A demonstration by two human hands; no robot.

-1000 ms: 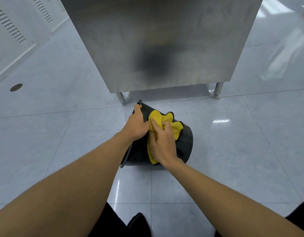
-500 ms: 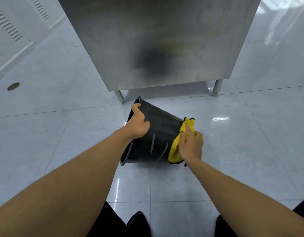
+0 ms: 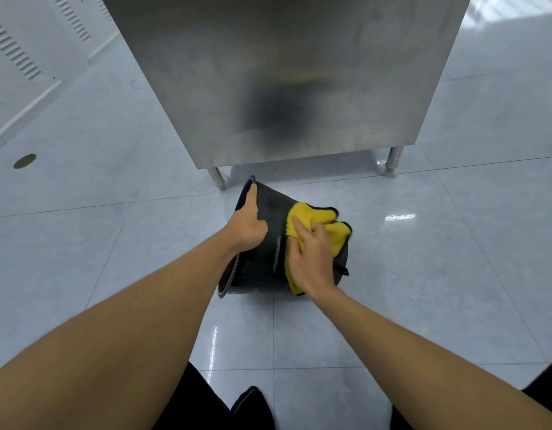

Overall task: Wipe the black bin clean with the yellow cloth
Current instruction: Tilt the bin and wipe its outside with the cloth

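The black bin [image 3: 263, 259] lies tipped on its side on the tiled floor, its open rim facing left and its base to the right. My left hand [image 3: 248, 226] grips the bin at the rim, thumb along the top edge. My right hand [image 3: 310, 257] presses the yellow cloth [image 3: 318, 218] flat against the bin's outer wall near the base. Part of the cloth sticks out past my fingers and below my palm. The bin's inside is hidden.
A stainless steel cabinet [image 3: 284, 79] on short legs [image 3: 392, 161] stands right behind the bin. White louvred panels [image 3: 26, 51] run along the far left. A round floor drain [image 3: 25, 160] sits at left. My dark trousers and shoe [image 3: 246, 408] show at the bottom.
My right hand swept the cloth from the bin's middle out to its base end, then back over the wall toward the middle. My left hand kept its grip on the rim.
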